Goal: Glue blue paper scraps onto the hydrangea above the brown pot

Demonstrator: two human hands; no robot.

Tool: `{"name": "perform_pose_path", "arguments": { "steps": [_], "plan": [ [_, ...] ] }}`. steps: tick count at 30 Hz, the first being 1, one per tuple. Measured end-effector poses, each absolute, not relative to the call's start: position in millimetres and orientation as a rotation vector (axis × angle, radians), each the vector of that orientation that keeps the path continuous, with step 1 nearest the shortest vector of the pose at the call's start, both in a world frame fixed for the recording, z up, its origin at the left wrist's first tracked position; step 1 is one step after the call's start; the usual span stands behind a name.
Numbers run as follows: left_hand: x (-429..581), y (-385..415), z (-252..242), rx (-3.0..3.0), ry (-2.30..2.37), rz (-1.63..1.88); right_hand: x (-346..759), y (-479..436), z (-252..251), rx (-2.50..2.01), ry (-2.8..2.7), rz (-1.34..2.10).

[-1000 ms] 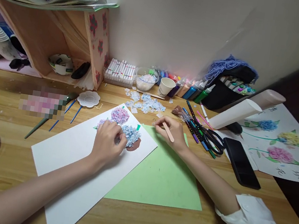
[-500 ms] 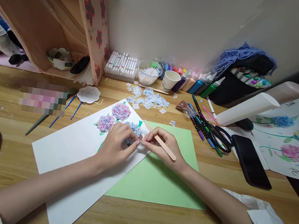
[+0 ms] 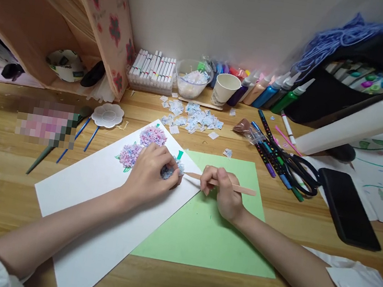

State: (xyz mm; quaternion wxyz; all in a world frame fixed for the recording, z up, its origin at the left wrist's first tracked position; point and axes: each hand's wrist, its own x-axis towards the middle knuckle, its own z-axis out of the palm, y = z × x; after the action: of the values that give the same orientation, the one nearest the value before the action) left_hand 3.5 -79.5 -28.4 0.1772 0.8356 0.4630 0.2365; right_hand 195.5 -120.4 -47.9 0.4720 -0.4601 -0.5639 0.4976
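A white sheet (image 3: 93, 210) lies slanted, overlapping a green sheet (image 3: 219, 245). Two pink-purple paper flowers (image 3: 154, 136) show at its upper end, with a blue flower (image 3: 181, 166) partly under my left hand. My left hand (image 3: 152, 171) rests over that blue flower, thumb and index finger pinched together at its edge; what they hold, if anything, is too small to make out. My right hand (image 3: 223, 191) grips a wooden stick (image 3: 245, 190), whose pointed tip reaches left to the blue flower's edge.
Paper scraps (image 3: 195, 117) lie behind the sheets, before a marker box (image 3: 153, 72), a bowl (image 3: 193, 78) and a paper cup (image 3: 225, 89). Scissors (image 3: 299, 172), pens and a phone (image 3: 348, 207) are at the right. A palette (image 3: 107, 115) and brushes lie at the left.
My right hand has moved right, away from my left fingers, and its grip on the stick has changed. The stick's tip now points left at the flower. The view has shifted slightly.
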Motion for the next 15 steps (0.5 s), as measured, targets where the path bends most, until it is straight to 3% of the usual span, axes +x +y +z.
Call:
{"name": "perform_pose_path", "arguments": {
  "steps": [15],
  "plan": [
    [6.3,-75.1,-30.0,2.466,1.286,0.651,192.3,-119.9,-46.4,-1.210,-1.671,1.067]
  ]
}}
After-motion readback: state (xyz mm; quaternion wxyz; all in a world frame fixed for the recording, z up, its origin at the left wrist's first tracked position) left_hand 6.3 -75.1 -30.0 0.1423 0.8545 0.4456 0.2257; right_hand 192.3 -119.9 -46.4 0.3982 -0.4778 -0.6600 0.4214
